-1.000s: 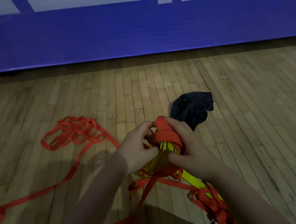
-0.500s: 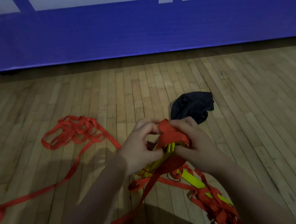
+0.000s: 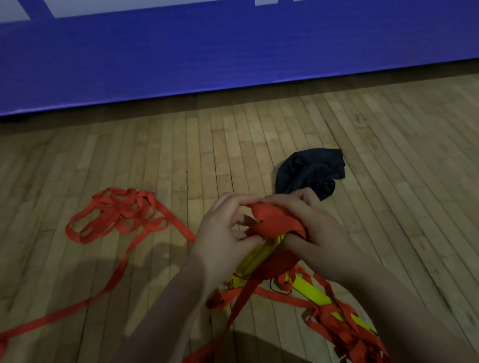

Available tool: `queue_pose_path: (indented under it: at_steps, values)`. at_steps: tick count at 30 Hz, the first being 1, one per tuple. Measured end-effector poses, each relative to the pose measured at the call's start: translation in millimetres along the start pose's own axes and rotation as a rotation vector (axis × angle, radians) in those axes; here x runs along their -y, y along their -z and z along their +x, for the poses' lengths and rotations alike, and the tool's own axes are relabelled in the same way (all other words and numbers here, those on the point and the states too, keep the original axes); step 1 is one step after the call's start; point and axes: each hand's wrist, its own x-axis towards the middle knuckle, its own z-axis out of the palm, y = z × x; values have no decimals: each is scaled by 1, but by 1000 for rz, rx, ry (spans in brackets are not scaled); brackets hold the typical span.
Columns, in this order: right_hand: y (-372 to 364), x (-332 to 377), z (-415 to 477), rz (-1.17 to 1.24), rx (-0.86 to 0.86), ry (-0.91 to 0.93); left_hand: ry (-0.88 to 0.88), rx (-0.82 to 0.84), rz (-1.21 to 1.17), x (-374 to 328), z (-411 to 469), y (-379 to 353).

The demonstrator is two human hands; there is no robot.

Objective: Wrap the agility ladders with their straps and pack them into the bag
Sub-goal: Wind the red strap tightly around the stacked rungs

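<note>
One red strap (image 3: 119, 219) trails loose across the left side of the floor (image 3: 55, 169); the left hand (image 3: 222, 232) has shifted to pinch the wrap (image 3: 274, 222) by its edge, cinching it over the yellow ladder bundle (image 3: 264, 252), so wrapping looks unfinished; the right hand (image 3: 319, 232) grips the bundle's end; the bag (image 3: 310, 171) lies just beyond.

Dim, flat indoor light is lying over the wooden floor (image 3: 406, 165).
Soft shadows are falling on the boards left of and beneath the forearms (image 3: 169, 319), with a paler patch glowing beside them; the blue banner (image 3: 220, 51) is looking evenly lit, its lower edge is bowing with wide-angle distortion, and the red strap (image 3: 119, 277) is smearing toward the lower-left corner.
</note>
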Motion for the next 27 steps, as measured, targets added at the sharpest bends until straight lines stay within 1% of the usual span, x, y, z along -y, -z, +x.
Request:
queue_pose_path:
  at_steps: [2,3,5,6,7,10,12,13,14,17,19,21,24,25,26,27]
  values:
    - [0,0,0,11,-32,-30,-8,-74,6,2,-1,-2]
    - [-1,0,0,19,-49,-40,-43,-84,55,1,-2,-4]
    - [-2,1,0,43,-63,-43,-126,-39,265,4,-3,-8]
    - [-2,2,-1,50,-61,-32,-126,1,359,5,-5,-9]
    - [-3,3,-2,50,-51,-20,-106,43,394,6,-6,-10]
    - [-5,6,-3,27,0,-7,-56,192,284,6,-8,-11]
    - [-7,8,-3,46,1,-9,6,300,229,10,-9,-14]
    - [-8,10,-2,51,-3,-14,35,304,219,10,-9,-15]
    - [-10,11,-2,49,-3,-23,55,258,209,10,-9,-17]
    - [-13,14,0,86,1,-54,74,53,162,9,-10,-19]
    - [-9,13,1,201,11,-94,95,42,92,10,-7,-14]
    - [-1,11,1,285,42,-128,115,148,50,7,-3,-5]
    - [9,8,0,341,115,-113,186,394,90,3,0,5]
    - [10,8,-1,331,137,-102,201,425,95,3,0,5]
    - [10,9,-1,316,151,-94,196,407,86,4,0,4]
    - [8,10,0,296,155,-90,175,346,69,6,1,2]
